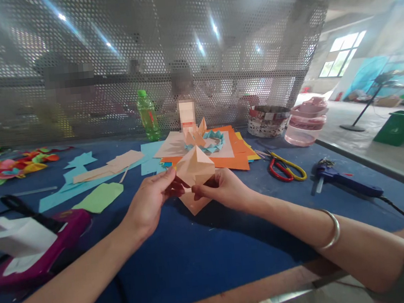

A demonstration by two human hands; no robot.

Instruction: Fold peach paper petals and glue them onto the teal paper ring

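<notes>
A peach folded paper piece [197, 167] is held up over the blue table in front of me. My left hand [156, 194] pinches its left edge between thumb and fingers. On the opposite side my right hand [223, 187] grips the lower right part, its thumb near the bottom fold. Below the folded piece, a pointed corner of peach paper [193, 204] shows; I cannot tell if it belongs to the same sheet. Just beyond lie a blue folded paper ring [215, 143] and an orange folded piece [195, 137] on stacked sheets.
Orange paper [240, 162], blue strips [56, 196] and a green tag [101, 197] lie around. Scissors [285, 167], a glue gun [347, 180], a pink jug [306, 122] and a woven basket [268, 120] stand right. A green bottle [147, 116] stands behind; a magenta device [54, 251] sits left.
</notes>
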